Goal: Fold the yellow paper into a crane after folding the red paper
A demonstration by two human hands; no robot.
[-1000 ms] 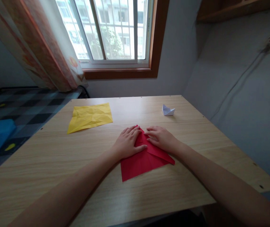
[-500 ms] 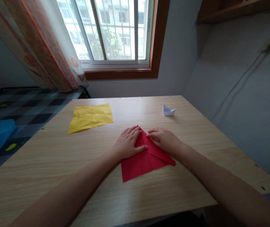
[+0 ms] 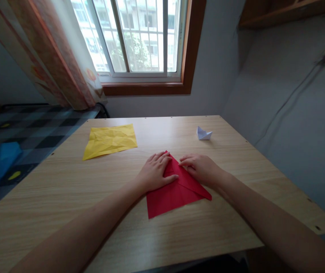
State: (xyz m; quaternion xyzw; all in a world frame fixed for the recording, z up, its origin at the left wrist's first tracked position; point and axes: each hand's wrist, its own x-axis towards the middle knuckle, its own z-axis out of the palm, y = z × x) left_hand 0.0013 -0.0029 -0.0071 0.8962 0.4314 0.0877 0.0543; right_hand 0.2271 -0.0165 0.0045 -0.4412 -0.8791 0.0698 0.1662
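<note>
A red sheet of paper (image 3: 168, 203) lies on the table, its right side folded over in a slanting flap that narrows to a point at the far end. My left hand (image 3: 156, 172) rests flat on the paper's upper left part, fingers stretched toward the tip and thumb out to the right, covering that edge. On the folded right edge, my right hand (image 3: 199, 167) has its fingers curled together and pressed against the crease; its thumb is partly hidden.
Beyond my left hand lies a creased yellow sheet (image 3: 111, 140). A small white paper boat (image 3: 204, 134) stands at the back right of the wooden table (image 3: 94, 201). Left of the table, a blue object (image 3: 1, 159) sits on a checked cover (image 3: 48, 123).
My right hand has shifted very slightly along the folded edge. My left hand and the red paper keep their places; the whole view has moved a little.
</note>
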